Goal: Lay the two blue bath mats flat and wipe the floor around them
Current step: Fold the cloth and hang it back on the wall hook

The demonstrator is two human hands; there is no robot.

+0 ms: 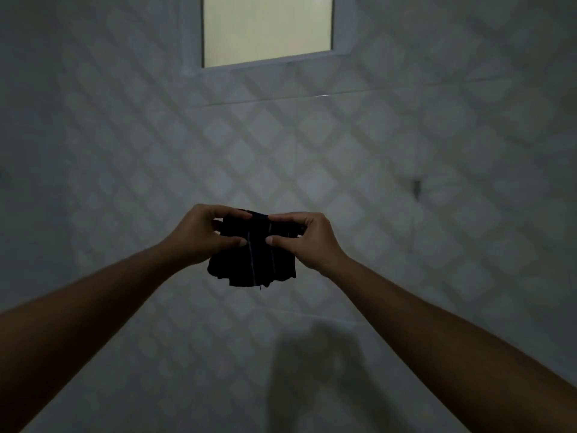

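Two bare hands reach out before a grey diamond-patterned tiled wall (125, 151) — left hand (199, 232) and right hand (307, 237) each pinch the top of a small dark crumpled cloth with thin pale stripes (249, 264), thumbs below, fingers curled over. Cloth hangs in the air between them, lower edge loose — pale window in a white frame (267, 26) above

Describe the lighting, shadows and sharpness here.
Head view: dim overall, with the pale framed pane the only bright area; the dark cloth pinched by the left hand and right hand reads almost black; the head view also shows a soft shadow on the tiled wall below the hands, and the wall's diamond pattern looks slightly blurred.
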